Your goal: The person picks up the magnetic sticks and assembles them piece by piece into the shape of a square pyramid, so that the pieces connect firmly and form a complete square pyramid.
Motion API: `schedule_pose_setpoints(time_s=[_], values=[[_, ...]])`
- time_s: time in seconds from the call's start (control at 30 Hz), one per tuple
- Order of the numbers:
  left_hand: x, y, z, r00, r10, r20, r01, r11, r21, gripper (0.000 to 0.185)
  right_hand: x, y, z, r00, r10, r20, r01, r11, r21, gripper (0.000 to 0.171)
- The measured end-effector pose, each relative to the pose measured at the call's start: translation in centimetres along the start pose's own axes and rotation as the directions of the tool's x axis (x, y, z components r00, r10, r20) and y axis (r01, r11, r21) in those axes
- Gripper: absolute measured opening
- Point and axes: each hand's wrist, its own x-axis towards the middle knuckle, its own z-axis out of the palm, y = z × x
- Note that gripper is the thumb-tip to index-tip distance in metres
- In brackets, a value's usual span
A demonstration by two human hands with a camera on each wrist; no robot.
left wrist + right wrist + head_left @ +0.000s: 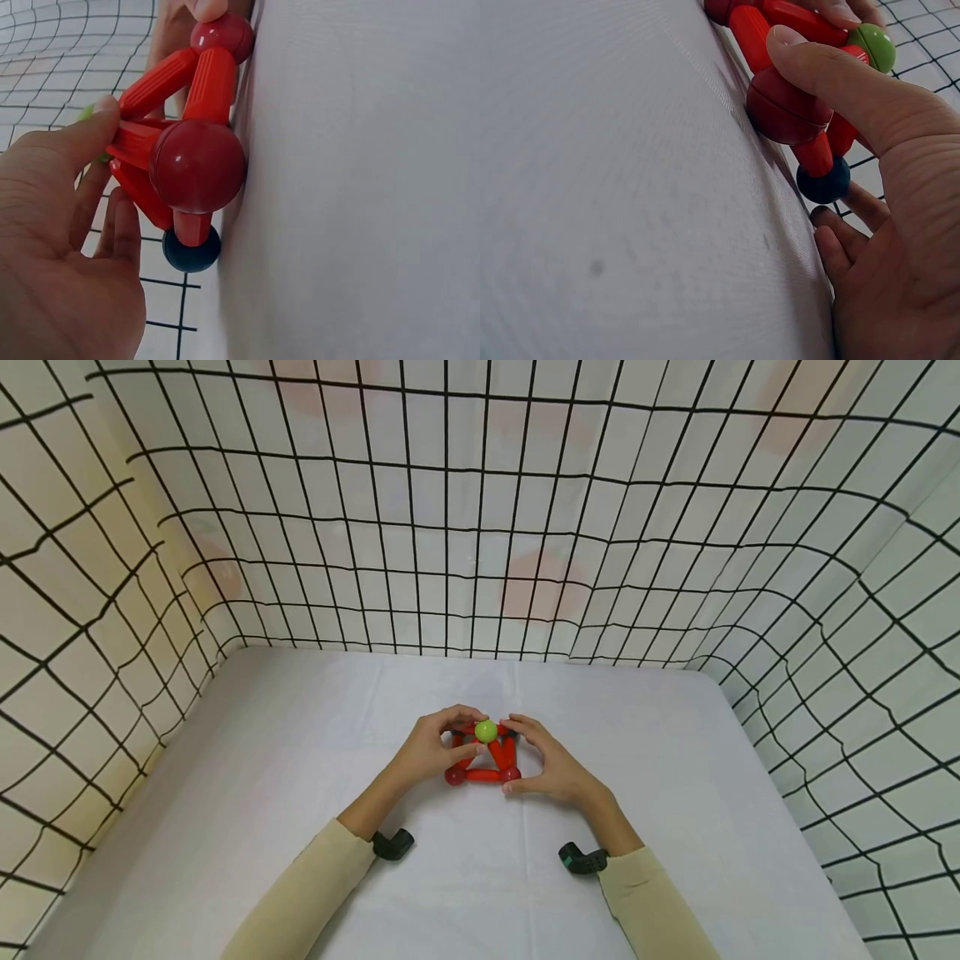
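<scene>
A pyramid of red rods (483, 775) joined by balls stands on the white-covered table. Its green ball (486, 731) sits at the peak. Dark red balls (455, 774) mark the two front corners, and blue balls (193, 255) the back ones. With thumb and fingertips, my left hand (427, 745) pinches the upper ends of the rods just under the green ball. My right hand (561, 768) holds the right side of the base. Its thumb (832, 67) lies on the front right red ball (787, 109), and its fingers reach the blue ball (823, 180) behind.
A white cloth (300, 710) covers the table. Black wire mesh (446, 531) rises along the back and both sides, with pale sheeting behind it. Dark wrist cameras (393, 844) are worn below both hands, at the ends of beige sleeves (307, 893).
</scene>
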Motion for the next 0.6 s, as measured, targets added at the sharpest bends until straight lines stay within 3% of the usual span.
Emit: schedule_pose_setpoints(time_s=[0.37,0.6], values=[[-0.2,-0.1,0.3,1.000,-0.003,-0.017,0.004,0.999,0.049,0.044,0.0,0.2,0.1,1.000,-0.009,-0.008,0.009,1.000,-0.002,0.101],[-0.2,-0.8,-0.8,1.000,-0.026,-0.002,0.026,0.998,0.050,0.050,0.0,0.0,0.1,0.999,0.039,-0.019,-0.039,0.999,-0.005,0.109]])
